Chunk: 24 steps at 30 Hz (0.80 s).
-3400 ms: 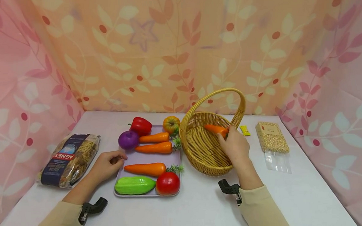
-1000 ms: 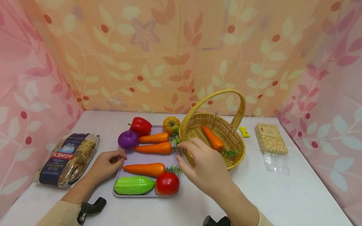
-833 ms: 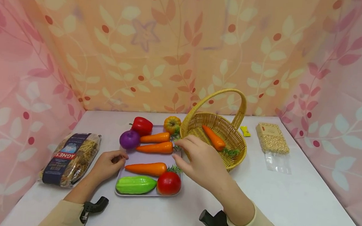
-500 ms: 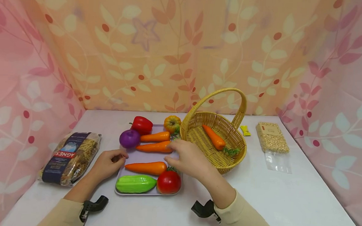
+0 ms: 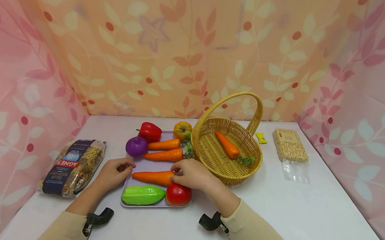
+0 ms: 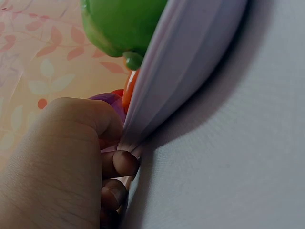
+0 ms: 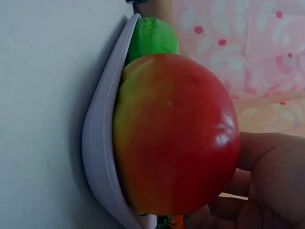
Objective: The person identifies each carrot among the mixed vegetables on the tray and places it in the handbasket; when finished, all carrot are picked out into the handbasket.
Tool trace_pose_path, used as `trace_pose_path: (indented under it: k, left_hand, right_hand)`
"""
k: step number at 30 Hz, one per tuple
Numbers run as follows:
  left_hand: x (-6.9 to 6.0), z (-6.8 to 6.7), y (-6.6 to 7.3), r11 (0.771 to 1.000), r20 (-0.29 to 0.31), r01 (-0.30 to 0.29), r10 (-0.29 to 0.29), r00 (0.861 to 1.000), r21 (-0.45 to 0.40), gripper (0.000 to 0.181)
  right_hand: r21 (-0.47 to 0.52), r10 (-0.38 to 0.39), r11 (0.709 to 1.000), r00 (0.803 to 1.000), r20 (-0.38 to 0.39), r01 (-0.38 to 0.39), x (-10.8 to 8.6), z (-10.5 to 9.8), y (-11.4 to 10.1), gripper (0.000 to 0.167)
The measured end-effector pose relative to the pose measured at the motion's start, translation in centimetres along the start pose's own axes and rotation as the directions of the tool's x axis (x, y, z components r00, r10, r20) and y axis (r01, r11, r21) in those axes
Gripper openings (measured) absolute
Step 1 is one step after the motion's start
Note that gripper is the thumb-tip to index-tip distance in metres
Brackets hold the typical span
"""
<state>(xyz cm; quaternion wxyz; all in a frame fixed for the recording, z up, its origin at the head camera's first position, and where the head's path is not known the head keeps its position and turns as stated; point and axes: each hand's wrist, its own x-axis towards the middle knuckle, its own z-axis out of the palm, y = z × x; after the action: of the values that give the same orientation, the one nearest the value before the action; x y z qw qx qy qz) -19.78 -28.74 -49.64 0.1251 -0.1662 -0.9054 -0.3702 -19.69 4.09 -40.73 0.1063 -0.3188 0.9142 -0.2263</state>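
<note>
In the head view, the thumb and fingers of my right hand (image 5: 191, 173) straddle the thick end of the nearest carrot (image 5: 152, 177), hiding its leafy top. A red tomato-like fruit (image 5: 178, 195) lies just below that hand and blocks part of the fingers in the right wrist view. My left hand (image 5: 114, 172) holds the left rim of the lilac tray (image 5: 145, 165), its fingers curled at the edge. Two more carrots (image 5: 163, 155), a purple onion (image 5: 137, 146), a red bell pepper (image 5: 149, 131), a small pumpkin (image 5: 182, 130) and a green ridged vegetable (image 5: 143, 195) are on or against the tray.
Right of the tray stands a wicker basket (image 5: 210, 162) with a tall handle and one carrot (image 5: 227, 144) inside. A pasta bag (image 5: 72, 167) lies at far left. Beyond the basket are a yellow packet (image 5: 261, 137) and a bag of grains (image 5: 289, 145).
A carrot has been let go in the basket. My right hand has come left and down from there to the nearest carrot on the tray. The left hand stays at the rim.
</note>
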Motion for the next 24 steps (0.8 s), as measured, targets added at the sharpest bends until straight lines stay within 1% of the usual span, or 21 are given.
trace_pose_path:
  k: [5,9,14,19,24]
  left_hand:
    - [0.05,-0.06,0.12,1.000,0.001,0.002,-0.002,1.000,-0.008,0.018]
    - [0.14,-0.07,0.20,1.000,-0.007,-0.008,0.008,1.000,-0.006,0.018]
    - [0.14,-0.05,0.18,1.000,-0.006,-0.010,0.010,1.000,-0.009,0.019]
    - [0.10,-0.03,0.10,1.000,-0.002,-0.004,0.004,1.000,-0.010,0.018]
    - [0.06,0.01,0.03,1.000,0.000,0.007,-0.007,1.000,-0.012,0.018]
  right_hand:
    - [0.007,0.033,0.999,0.999,-0.011,-0.033,0.08,0.09,-0.05,0.024]
    - [0.009,0.073,0.997,0.997,-0.009,-0.073,0.05,0.22,-0.03,0.026]
    - [0.013,0.080,0.997,0.997,-0.015,-0.080,0.06,0.35,0.04,0.032]
    - [-0.020,0.073,0.997,0.997,-0.019,-0.074,0.19,0.58,0.18,0.035]
    - [-0.040,0.093,0.995,0.996,-0.016,-0.093,0.24,0.86,0.21,0.038]
